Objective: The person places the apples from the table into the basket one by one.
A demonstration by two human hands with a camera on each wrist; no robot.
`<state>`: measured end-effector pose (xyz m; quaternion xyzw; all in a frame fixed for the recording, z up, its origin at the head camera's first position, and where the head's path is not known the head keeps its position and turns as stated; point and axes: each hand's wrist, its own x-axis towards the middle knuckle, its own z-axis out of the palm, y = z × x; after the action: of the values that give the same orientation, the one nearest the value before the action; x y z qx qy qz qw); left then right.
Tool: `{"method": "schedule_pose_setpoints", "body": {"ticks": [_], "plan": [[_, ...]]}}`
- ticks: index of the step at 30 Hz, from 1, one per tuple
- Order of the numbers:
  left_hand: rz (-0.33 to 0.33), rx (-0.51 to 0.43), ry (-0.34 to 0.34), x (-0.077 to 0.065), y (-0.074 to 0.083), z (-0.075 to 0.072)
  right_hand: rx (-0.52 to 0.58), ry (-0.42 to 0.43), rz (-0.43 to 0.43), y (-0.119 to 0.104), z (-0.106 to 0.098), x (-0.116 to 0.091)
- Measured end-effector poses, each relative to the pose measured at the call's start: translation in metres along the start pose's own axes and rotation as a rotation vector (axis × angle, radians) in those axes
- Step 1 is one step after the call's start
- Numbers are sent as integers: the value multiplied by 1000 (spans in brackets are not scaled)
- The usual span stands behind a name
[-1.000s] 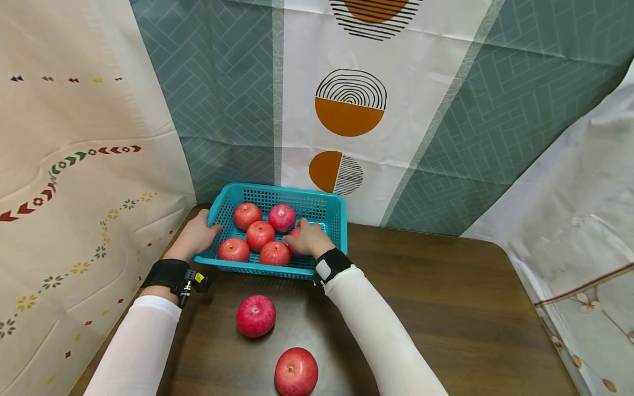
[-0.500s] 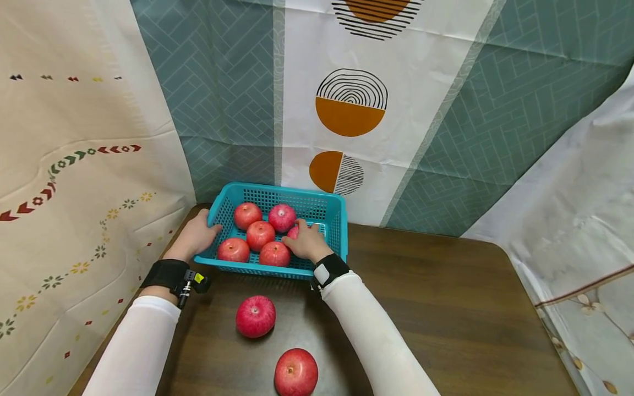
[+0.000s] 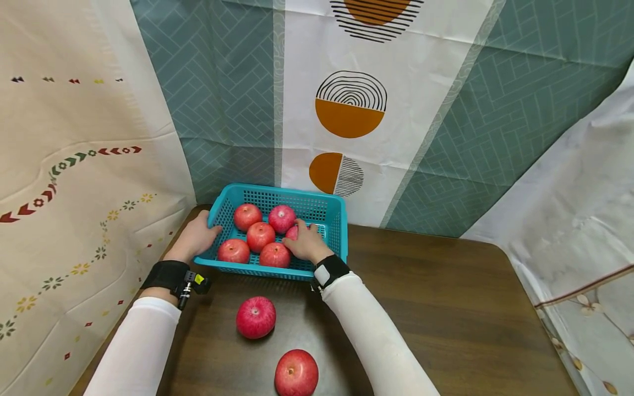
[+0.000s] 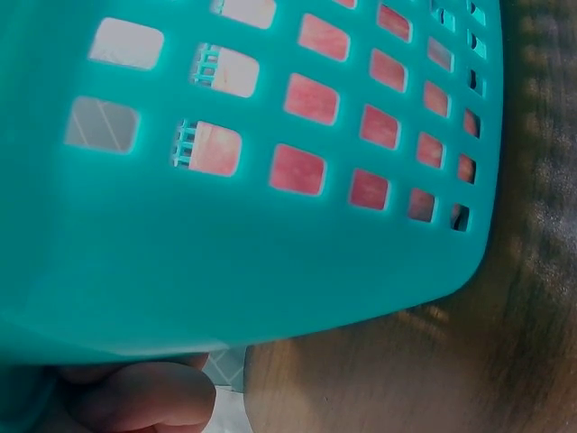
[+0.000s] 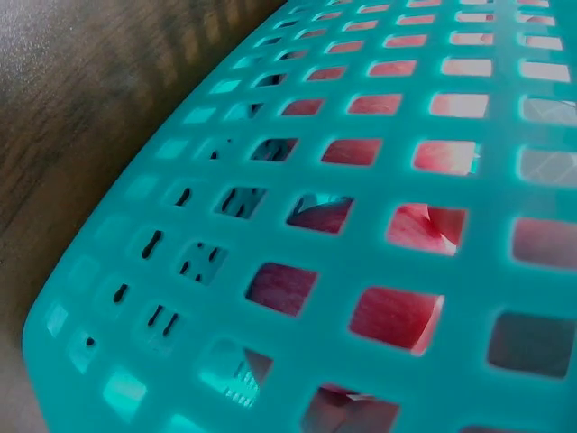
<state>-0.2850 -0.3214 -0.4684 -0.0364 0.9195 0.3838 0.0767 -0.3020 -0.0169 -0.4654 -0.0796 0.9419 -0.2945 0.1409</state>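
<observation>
A turquoise plastic basket [image 3: 282,191] with lattice walls stands at the back left of the table. My left hand [image 3: 196,237] grips its left rim, thumb inside; in the left wrist view its fingers [image 4: 149,392] show beneath the rim. Inside, my right hand [image 3: 308,243] holds a red apple [image 3: 292,233] at the right of the group, partly covered by the fingers. Several other apples [image 3: 260,236] lie to its left in the basket. The right wrist view shows mostly the basket wall [image 5: 334,248], with red fruit behind the holes.
Two more red apples lie on the table in front of the basket, one darker [image 3: 255,317] and one nearer [image 3: 296,373]. The brown wooden table [image 3: 436,297] extends to the right. Patterned cloth [image 3: 228,110] hangs behind and at both sides.
My right hand has shifted slightly left with its fingers on the apple, and the right forearm with it. The left hand and the basket have stayed put.
</observation>
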Motion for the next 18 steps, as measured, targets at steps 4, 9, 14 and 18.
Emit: {"method": "schedule_pose_setpoints", "body": {"ticks": [4, 9, 14, 18], "plan": [[-1, 2, 1, 0, 0, 1, 4, -3, -7, -1, -2, -2], [5, 4, 7, 1, 0, 2, 3, -6, -2, 0, -2, -2], [7, 15, 8, 1, 0, 2, -8, -26, 21, 2, 0, 3], [11, 14, 11, 0, 0, 1, -17, -42, 17, 4, 0, 4]]}}
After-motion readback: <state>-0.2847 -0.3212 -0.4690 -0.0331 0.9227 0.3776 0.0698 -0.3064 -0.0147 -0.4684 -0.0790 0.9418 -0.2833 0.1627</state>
